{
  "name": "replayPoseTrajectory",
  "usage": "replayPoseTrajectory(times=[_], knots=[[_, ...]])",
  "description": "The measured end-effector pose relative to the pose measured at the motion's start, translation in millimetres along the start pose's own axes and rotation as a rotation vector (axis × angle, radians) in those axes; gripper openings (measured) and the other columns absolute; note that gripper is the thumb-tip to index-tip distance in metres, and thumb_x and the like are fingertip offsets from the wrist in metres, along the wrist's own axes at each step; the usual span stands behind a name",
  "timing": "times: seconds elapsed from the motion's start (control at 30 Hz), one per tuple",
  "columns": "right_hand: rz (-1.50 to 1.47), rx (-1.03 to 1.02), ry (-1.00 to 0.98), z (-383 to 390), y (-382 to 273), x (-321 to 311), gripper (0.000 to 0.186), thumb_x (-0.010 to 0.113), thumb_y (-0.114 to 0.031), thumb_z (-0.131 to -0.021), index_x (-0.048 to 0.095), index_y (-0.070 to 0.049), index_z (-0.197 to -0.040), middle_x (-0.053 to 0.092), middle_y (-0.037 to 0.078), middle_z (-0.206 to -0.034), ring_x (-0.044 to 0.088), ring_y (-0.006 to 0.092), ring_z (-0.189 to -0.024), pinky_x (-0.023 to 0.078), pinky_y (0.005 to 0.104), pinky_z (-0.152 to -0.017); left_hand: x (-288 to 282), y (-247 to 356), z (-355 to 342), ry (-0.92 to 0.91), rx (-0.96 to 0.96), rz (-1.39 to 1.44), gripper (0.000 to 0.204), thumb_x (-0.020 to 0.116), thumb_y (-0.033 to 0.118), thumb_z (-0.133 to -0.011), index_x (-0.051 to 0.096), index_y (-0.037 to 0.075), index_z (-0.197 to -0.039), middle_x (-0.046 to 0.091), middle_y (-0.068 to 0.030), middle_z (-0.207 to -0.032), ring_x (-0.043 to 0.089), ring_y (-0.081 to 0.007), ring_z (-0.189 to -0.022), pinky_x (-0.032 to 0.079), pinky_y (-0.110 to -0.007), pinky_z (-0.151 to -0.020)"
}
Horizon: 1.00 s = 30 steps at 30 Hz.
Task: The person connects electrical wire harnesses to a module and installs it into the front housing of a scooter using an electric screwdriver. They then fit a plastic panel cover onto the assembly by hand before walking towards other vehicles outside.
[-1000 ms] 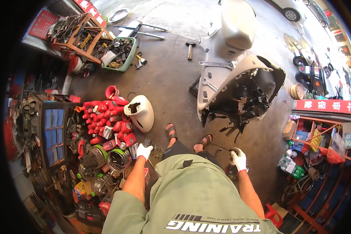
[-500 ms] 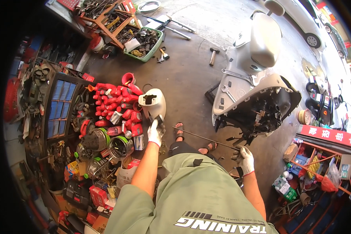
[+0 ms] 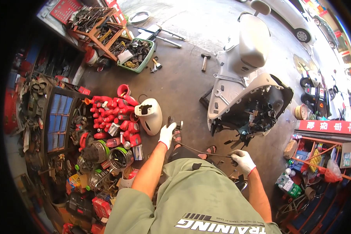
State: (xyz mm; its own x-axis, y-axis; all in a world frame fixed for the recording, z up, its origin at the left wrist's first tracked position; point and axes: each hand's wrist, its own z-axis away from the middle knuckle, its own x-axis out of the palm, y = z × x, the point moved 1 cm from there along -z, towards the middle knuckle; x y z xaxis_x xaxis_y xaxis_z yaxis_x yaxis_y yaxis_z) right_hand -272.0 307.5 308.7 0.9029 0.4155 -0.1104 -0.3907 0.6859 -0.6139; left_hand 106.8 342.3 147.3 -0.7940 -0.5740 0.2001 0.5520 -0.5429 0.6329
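Observation:
My left hand (image 3: 167,135), in a white glove with dark fingertips, holds a small dark part (image 3: 179,125) with a round, silvery face; its exact kind is unclear. In my right hand (image 3: 244,160), gloved alike, is one end of a long, thin dark cable (image 3: 202,152). It stretches in a slight bend toward my left hand, and whether the two touch there cannot be made out. Beyond my left hand a cream scooter cover (image 3: 151,121) with a cut-out stands on the floor. Ahead on the right is a partly stripped cream scooter (image 3: 257,105), its dark inner parts and wiring exposed.
Red bottles (image 3: 115,113) crowd the left, beside clear jugs (image 3: 120,158). A green bin (image 3: 142,58) of parts and a hammer (image 3: 205,62) lie farther off. Wrenches (image 3: 227,78) rest on the scooter's footboard. A red-framed shelf (image 3: 319,156) stands at right.
My left hand has moved right with the dark part, away from the cream cover. My right hand is slightly lower, and the cable, straight before, now bends.

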Motion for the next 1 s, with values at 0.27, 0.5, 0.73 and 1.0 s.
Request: replayPoseTrajectory(times=[0.27,0.5,0.73,1.0], knots=[[0.632,-0.068,-0.124,-3.7,26.8,13.2,0.032,0.063,-0.026,-0.095,0.072,-0.001,-0.113,0.074,0.014,-0.094,0.068,0.0214,-0.083,0.053,0.0345,-0.080,-9.7,10.3,-20.3,0.106,-0.180,0.635,0.030,0.062,0.047,-0.098,0.060,0.018,-0.099,0.051,0.0035,-0.064,0.029,-0.0109,-0.040,0.029,-0.028,-0.044],[0.535,0.154,0.000,-8.3,118.7,-17.9,0.033,0.064,-0.025,-0.095,0.073,0.000,-0.113,0.075,0.013,-0.096,0.068,0.0206,-0.083,0.053,0.0348,-0.080,-55.8,13.9,-33.1,0.283,0.019,0.183,0.029,0.074,0.037,-0.091,0.063,0.017,-0.108,0.053,0.0032,-0.077,0.039,-0.0112,-0.046,0.035,-0.027,-0.042],[-0.155,0.376,0.420,34.6,341.5,-99.5,0.030,0.063,-0.020,-0.097,0.072,0.006,-0.107,0.073,0.015,-0.098,0.068,0.0252,-0.090,0.056,0.0413,-0.071,-48.5,-54.2,-25.8,0.032,0.021,-0.521,0.042,0.073,0.031,-0.088,0.067,0.003,-0.118,0.065,-0.0027,-0.083,0.043,-0.0116,-0.048,0.032,-0.030,-0.042],[-0.773,0.543,0.583,79.4,401.5,-6.0,0.021,0.063,-0.015,-0.095,0.070,0.005,-0.093,0.071,0.014,-0.077,0.063,0.0237,-0.053,0.050,0.0392,-0.052,-74.4,-71.4,-27.0,0.017,0.029,-0.741,0.025,0.072,0.019,-0.088,0.069,0.003,-0.106,0.065,-0.0022,-0.082,0.055,-0.0145,-0.066,0.047,-0.033,-0.062]])
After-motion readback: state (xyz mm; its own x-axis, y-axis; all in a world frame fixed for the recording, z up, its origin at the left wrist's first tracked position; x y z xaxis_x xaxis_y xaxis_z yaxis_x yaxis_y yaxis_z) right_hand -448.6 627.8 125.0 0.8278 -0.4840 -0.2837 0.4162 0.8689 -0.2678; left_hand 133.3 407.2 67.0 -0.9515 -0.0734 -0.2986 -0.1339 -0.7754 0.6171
